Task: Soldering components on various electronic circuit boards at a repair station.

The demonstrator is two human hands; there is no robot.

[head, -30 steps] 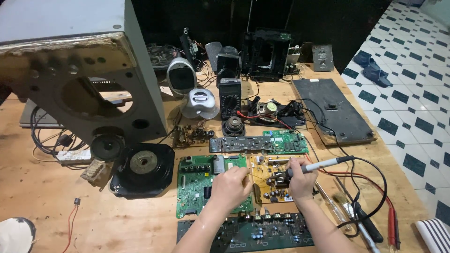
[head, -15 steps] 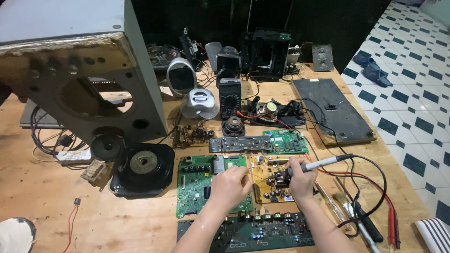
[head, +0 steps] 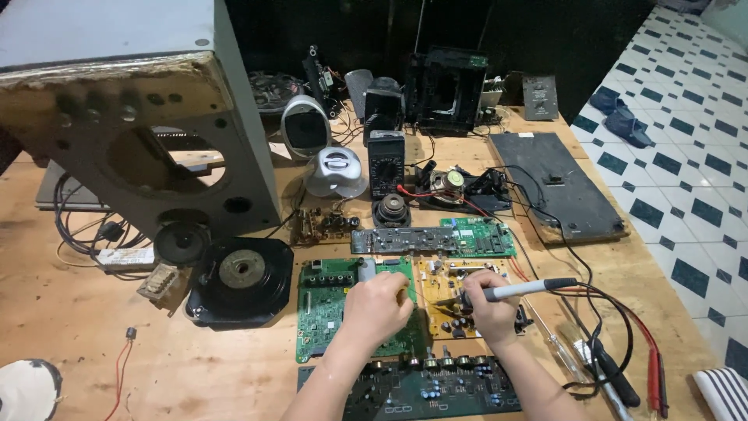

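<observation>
The right hand (head: pixel 485 310) is gripping a soldering iron (head: pixel 514 291) with fingers closed, tip down on the yellow circuit board (head: pixel 452 300), while the left hand (head: pixel 379 308), fingers curled, is pressing the adjoining green circuit board (head: pixel 323 312), a brace that should be keeping the tip steady.

I count five circuit boards in front of me: a green board (head: pixel 327 308), a yellow board (head: pixel 444 292), a dark board (head: pixel 436 390), a grey strip board (head: pixel 401 240) and a second green board (head: pixel 479 236). There is one soldering iron (head: pixel 518 291), one multimeter (head: pixel 386 164), one speaker cabinet (head: pixel 140 117), and three loose speaker drivers (head: pixel 241 273) (head: pixel 181 243) (head: pixel 391 209).
</observation>
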